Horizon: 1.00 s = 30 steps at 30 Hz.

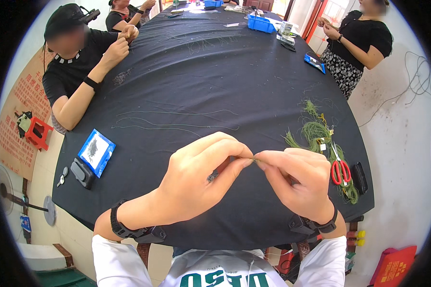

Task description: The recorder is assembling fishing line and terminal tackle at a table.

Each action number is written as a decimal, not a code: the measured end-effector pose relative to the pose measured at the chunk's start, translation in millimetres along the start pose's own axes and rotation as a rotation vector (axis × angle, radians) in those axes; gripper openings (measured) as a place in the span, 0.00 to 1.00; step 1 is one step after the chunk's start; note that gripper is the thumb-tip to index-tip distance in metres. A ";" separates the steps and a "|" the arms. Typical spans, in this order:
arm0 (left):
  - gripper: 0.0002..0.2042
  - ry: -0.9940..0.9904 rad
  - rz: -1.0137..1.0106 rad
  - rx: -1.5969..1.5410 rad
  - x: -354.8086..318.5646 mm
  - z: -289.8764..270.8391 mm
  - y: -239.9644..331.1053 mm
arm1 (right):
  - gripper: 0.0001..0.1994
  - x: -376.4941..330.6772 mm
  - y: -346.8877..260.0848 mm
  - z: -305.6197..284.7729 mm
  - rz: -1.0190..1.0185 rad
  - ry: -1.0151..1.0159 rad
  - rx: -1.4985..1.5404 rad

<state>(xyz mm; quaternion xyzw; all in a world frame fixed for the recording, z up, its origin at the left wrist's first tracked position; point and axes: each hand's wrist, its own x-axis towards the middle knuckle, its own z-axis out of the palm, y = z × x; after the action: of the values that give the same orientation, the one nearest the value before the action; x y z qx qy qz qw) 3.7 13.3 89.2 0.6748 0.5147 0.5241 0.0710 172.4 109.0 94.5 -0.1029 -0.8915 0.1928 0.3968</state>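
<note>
My left hand [198,177] and my right hand [297,178] meet over the near middle of the table, thumbs and forefingers pinched tip to tip. Between the fingertips a sliver of thin green thread [254,160] shows; most of it is hidden. Small dark grey bits [212,176] appear in the gap below my left forefinger, in the palm or on the cloth, I cannot tell which. Beyond my hands, several long loose threads [177,113] lie across the cloth. To the right of my right hand are a tangled green thread bundle [315,131] and red-handled scissors [340,173] resting on it.
A black cloth covers the long table [215,86]. At left lie a blue-edged packet [96,152], a dark case [82,173] and keys [62,177]. A black object [359,178] sits by the right edge. Blue bins [261,24] stand far off. Other people work around the table.
</note>
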 end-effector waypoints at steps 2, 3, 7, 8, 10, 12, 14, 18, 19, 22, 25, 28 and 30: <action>0.06 -0.016 0.001 -0.001 1.1 0.1 1.6 | 0.08 -0.4 0.9 -0.6 -0.032 0.005 -0.025; 0.06 -0.015 0.000 -0.002 0.9 -0.4 1.6 | 0.08 -0.2 0.7 -0.2 -0.032 0.004 -0.025; 0.05 -0.033 -0.015 -0.028 0.6 -0.3 0.2 | 0.08 0.3 0.5 -2.0 -0.006 -0.028 -0.006; 0.05 -0.033 -0.019 -0.041 0.9 0.1 -0.3 | 0.08 0.5 0.6 -3.1 0.020 -0.051 0.005; 0.05 -0.035 -0.023 -0.056 0.9 -1.2 -0.7 | 0.08 1.7 -2.6 -4.5 0.073 -0.055 0.054; 0.06 -0.037 -0.027 -0.069 0.8 -2.3 -1.0 | 0.07 3.1 -5.1 -6.5 0.126 -0.059 0.107; 0.05 -0.030 -0.056 -0.094 1.0 -3.0 -0.8 | 0.07 4.6 -6.1 -9.4 0.192 -0.066 0.145; 0.05 -0.016 -0.053 -0.096 2.1 -3.8 -0.2 | 0.07 6.3 -5.3 -13.0 0.236 -0.093 0.175; 0.05 -0.015 -0.053 -0.102 1.8 -4.1 -0.2 | 0.07 6.4 -4.8 -12.9 0.249 -0.092 0.204; 0.05 -0.011 -0.050 -0.115 1.9 -3.5 -0.7 | 0.07 6.5 -3.1 -13.8 0.280 -0.098 0.257; 0.05 -0.007 -0.047 -0.115 1.7 -4.0 -0.4 | 0.07 6.5 -3.4 -13.6 0.320 -0.114 0.309; 0.05 -0.001 -0.027 -0.093 2.6 -3.0 0.8 | 0.07 5.6 -1.5 -13.2 0.346 -0.113 0.335; 0.05 0.008 -0.007 -0.079 2.1 -3.0 0.9 | 0.07 5.3 -1.3 -12.2 0.346 -0.109 0.330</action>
<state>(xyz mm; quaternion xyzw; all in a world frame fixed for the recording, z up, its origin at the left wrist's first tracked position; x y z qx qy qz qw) 1.8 13.1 92.5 0.6676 0.4963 0.5464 0.0973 177.9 112.9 106.1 -0.1772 -0.8371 0.4063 0.3207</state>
